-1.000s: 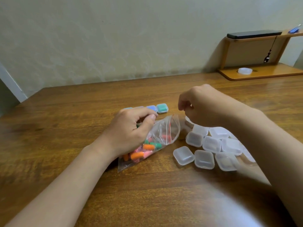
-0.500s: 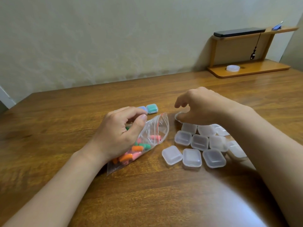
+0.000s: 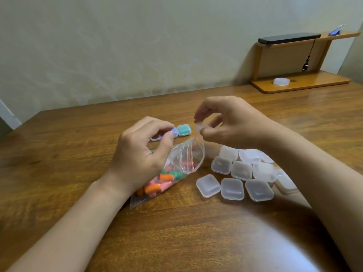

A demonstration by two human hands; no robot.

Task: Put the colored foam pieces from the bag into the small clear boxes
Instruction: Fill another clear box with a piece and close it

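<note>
While my left hand [image 3: 143, 154] lies curled over the bag [image 3: 187, 154], thumb pressed on its clear film and holding it down, my right hand [image 3: 225, 124] is raised just beyond the bag's mouth. It pinches one small clear box [image 3: 198, 128] between thumb and fingertips, off the table [image 3: 59, 154].

Bag: flat on the table, partly under my left palm. Its long axis runs from the near-left corner to the far right. The mouth stands open and points far-right, toward the pinched box. A red seal line runs along the mouth.

Foam pieces [image 3: 166, 177]: orange, pink and green, bunched in the bag's near half, just beside my left wrist.

Clear boxes [image 3: 241, 170]: clustered on the table right of the bag, below my right forearm.

Teal box [image 3: 184, 130] and blue box [image 3: 174, 132]: side by side beyond my left fingertips.
</note>
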